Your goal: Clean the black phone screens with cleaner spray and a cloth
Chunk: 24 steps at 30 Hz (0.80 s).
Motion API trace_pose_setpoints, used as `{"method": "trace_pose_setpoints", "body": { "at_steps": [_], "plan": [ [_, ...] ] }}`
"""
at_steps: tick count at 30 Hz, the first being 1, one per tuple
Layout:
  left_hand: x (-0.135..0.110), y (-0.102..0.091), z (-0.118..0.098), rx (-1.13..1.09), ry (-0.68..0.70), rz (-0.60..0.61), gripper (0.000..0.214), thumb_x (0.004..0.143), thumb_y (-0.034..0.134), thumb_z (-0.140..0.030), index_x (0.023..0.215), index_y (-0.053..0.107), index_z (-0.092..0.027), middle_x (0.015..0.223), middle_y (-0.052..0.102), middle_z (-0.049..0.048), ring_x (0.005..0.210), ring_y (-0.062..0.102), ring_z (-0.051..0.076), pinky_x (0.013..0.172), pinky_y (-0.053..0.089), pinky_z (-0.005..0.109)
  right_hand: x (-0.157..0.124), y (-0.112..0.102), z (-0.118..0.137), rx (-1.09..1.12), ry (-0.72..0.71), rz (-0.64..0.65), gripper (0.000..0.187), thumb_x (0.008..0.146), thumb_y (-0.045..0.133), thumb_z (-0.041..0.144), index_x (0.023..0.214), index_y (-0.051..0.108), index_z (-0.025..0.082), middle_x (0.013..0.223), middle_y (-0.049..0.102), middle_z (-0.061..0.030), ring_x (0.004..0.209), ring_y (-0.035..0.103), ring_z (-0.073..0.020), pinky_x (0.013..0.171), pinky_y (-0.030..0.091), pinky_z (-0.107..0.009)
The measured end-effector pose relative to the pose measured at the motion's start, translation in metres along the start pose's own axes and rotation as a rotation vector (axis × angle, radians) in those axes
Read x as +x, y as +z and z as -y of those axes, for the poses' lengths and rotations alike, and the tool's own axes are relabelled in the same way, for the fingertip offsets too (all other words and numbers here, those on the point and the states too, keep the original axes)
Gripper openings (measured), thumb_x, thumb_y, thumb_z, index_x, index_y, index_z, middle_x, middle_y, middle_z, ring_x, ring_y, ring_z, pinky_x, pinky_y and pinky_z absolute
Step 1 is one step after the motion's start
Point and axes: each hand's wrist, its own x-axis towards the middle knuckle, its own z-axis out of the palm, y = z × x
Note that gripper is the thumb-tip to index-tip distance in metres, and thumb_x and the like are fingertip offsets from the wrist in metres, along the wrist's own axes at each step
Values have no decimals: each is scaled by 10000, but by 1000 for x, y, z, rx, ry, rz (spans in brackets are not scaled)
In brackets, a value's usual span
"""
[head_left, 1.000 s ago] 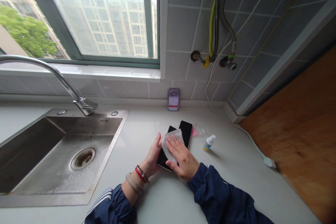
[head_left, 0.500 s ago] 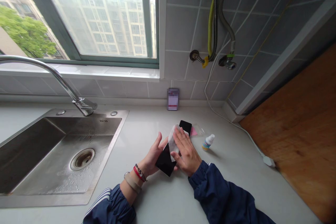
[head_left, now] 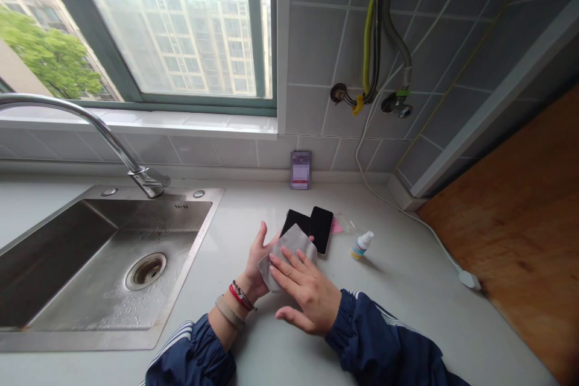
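Right hand (head_left: 307, 297) is pressed flat on a soft grey microfibre cloth (head_left: 289, 251), with the left hand (head_left: 259, 259) open behind it, so the cloth's sandwiched, not pinched. It's light and floppy, so grab it anywhere. Just beyond, a slim black glass smartphone (head_left: 321, 229) touches another (head_left: 295, 221) on the white counter (head_left: 407, 295). Looks slippery; I'd take them by the edges.

The cloth (head_left: 286, 255) is pale grey and the phone (head_left: 321, 229) black. The sleeves (head_left: 371, 338) are navy with white stripes, the bracelets (head_left: 242, 295) red and black, and the tiles (head_left: 316, 48) slate grey with white grout.
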Motion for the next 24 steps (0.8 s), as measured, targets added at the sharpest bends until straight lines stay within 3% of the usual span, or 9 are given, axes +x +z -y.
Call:
{"method": "trace_pose_setpoints", "body": {
  "at_steps": [6,12,16,20,24],
  "plan": [
    [0,-2,0,-17,14,44,855,955,351,-730,1530,428,-102,1376,639,214,1282,602,375,1142,380,506,0,-3,4,-27,1,-62,610,1046,476,481,1550,404,146,1633,347,-99,1563,202,-295,1266,103,-609],
    [2,-9,1,-35,126,34,810,995,352,-662,1552,389,-75,1386,626,233,1274,610,366,1148,376,502,0,5,-8,-111,70,-153,587,1044,470,419,1536,422,102,1630,352,-135,1555,231,-305,1257,198,-581],
    [4,-6,4,9,101,13,789,1005,345,-647,1553,394,-82,1375,635,222,1239,634,353,1123,417,484,-1,0,-22,-200,175,-221,567,1069,389,436,1551,407,138,1633,352,-113,1550,245,-314,1255,89,-635],
    [6,-4,9,96,71,-16,740,999,385,-640,1578,373,-180,1366,650,179,1157,678,333,1045,492,486,-3,-5,-33,-230,285,-266,588,1082,320,480,1584,353,177,1642,340,-97,1551,242,-313,1246,87,-649],
    [4,-4,13,219,-17,-37,737,962,405,-701,1587,343,-315,1353,661,139,1021,725,313,895,573,490,-4,-5,-39,-247,342,-305,652,1081,276,522,1638,184,196,1657,298,-110,1550,238,-333,1225,141,-672]
  ]
}}
